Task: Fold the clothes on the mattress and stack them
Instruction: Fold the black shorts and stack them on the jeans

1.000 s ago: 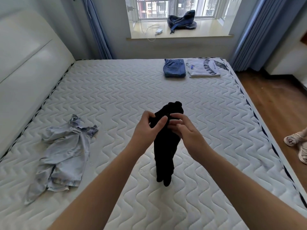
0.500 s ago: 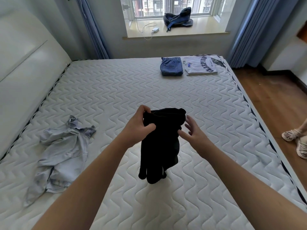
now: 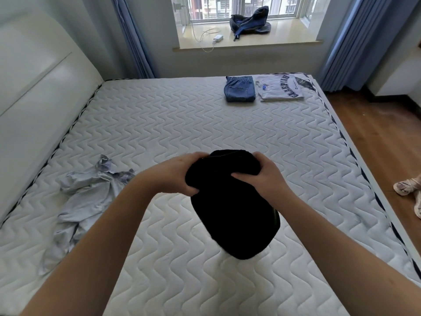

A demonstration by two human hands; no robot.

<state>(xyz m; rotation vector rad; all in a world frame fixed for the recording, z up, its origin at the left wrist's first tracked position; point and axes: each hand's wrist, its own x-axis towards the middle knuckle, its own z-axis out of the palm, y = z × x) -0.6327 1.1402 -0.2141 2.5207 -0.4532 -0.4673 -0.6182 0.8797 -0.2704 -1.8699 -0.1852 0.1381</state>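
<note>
Head view is showing a black soft garment [image 3: 232, 208] hanging above the near white quilted mattress [image 3: 159, 124], left hand [image 3: 180, 176] and right hand [image 3: 266, 179] both gripping its top edge; uneven pulling is risking a crooked fold.

You have four garments in view on the mattress [image 3: 159, 124]: one black garment [image 3: 234, 213] held in your two hands, one crumpled pale blue shirt [image 3: 86, 201], one folded pair of jeans [image 3: 239, 92] and one folded white T-shirt [image 3: 281, 87]. One bag [image 3: 249, 20] sits on the windowsill.
</note>
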